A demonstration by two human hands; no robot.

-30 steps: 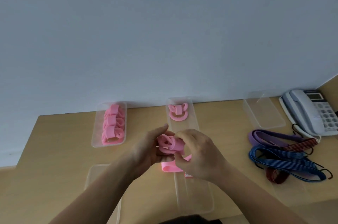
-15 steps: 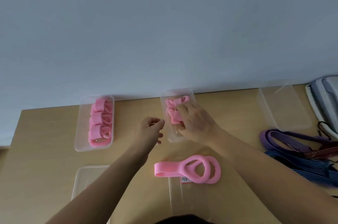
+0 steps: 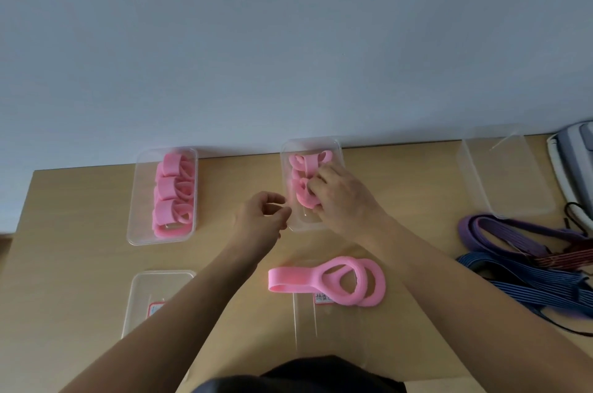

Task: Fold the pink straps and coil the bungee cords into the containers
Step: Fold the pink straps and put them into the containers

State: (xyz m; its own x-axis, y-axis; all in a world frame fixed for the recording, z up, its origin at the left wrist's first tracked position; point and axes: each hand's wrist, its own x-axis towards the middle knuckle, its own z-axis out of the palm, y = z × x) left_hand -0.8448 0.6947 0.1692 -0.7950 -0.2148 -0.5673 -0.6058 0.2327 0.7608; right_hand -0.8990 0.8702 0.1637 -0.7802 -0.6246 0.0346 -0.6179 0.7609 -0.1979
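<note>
- Right hand point(image 3: 340, 200): reaches into the middle container point(image 3: 285, 168), fingers curled on a folded strap point(image 3: 303, 201) in its near half. A second folded strap point(image 3: 308, 161) lies behind it, toward the wall.
- Left hand point(image 3: 261, 222): hovers just beside that container's near left corner, fingers loosely curled, grasping nothing.
- Left container point(image 3: 134, 200): transparent, thin-walled, with rounded corners. A row of three folded straps point(image 3: 170, 196) fills its length.
- Loose strap point(image 3: 333, 280): a matte pink band ending in overlapping rings, lying on the table point(image 3: 80, 264) between the forearms. Its ringed end rests over a clear lid point(image 3: 308, 328).
- Right container point(image 3: 513, 206): transparent, set against the wall, well apart from both hands, with bare tabletop between it and the middle container.
- Bungee cords point(image 3: 529, 267): ribbed purple, blue and dark red, piled toward the right edge, near the right forearm.
</note>
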